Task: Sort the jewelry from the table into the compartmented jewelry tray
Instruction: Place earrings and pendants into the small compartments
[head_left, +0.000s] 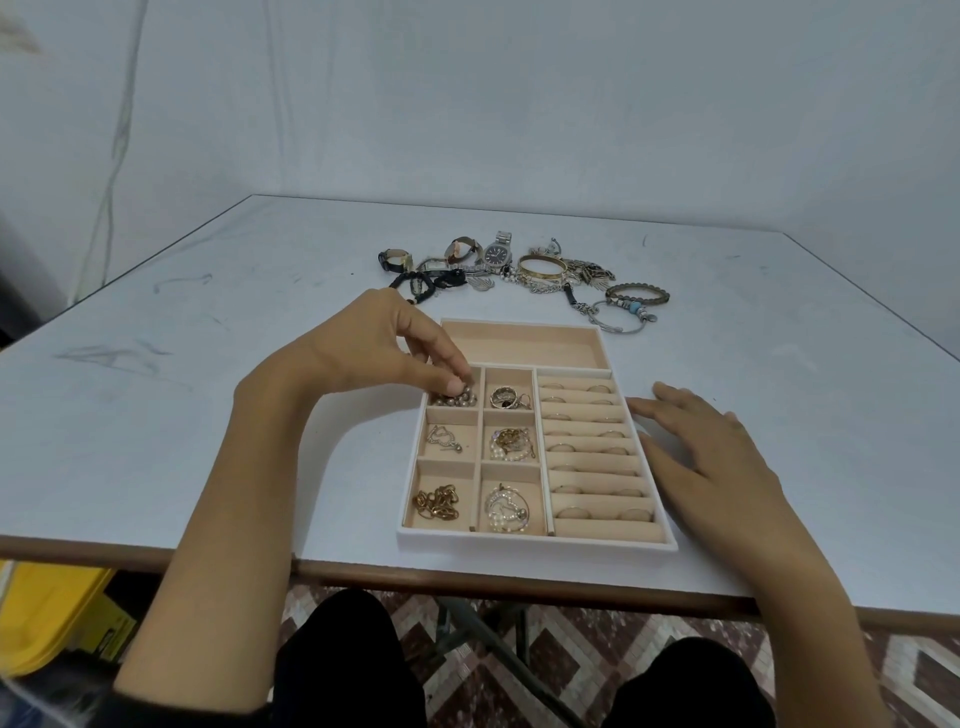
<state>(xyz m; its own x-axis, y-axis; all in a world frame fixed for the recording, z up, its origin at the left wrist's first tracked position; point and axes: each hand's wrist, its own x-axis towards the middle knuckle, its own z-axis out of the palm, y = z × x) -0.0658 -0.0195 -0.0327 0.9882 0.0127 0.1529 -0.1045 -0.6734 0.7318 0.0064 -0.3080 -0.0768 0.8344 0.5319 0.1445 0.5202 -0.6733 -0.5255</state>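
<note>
White cloth backdrop; pale scuffed bench (208, 364) with a brown front edge. Tiled floor and a yellow bin (47, 618) show below it, lower left of frame.

Jewelry tray (535, 543) sits centre-right, near the front edge.
- Six small compartments, all occupied: dark pearl beads (460, 400) upper left, chunky rings (505, 398) beside them, heart-shaped earrings (444, 438), a pearl-and-gold tangle (511, 444), a gold link chain (437, 503), a heart pendant with pearls (506, 509).
- Ring rolls (592, 452) on the tray's right side carry thin bands in most slots.
- Long compartment (519, 343) along the top of the tray shows nothing inside.

Left hand (384, 348): fingers curled down, tips on the pearl beads. Whether it pinches a bead or only touches them cannot be told.
Right hand (711, 447): flat and released, palm down on the bench, fingertips against the tray's right rim, apparently steadying it.

Still unsorted, above the tray in frame: wristwatches (497, 253), a gold bangle (542, 266), black beaded bracelets (415, 285), a green beaded bracelet (636, 293), chains and charms in a loose heap.

Judgement: the small pieces look done; the bulky items remain, likely meant for the long compartment. Roughly past halfway.
</note>
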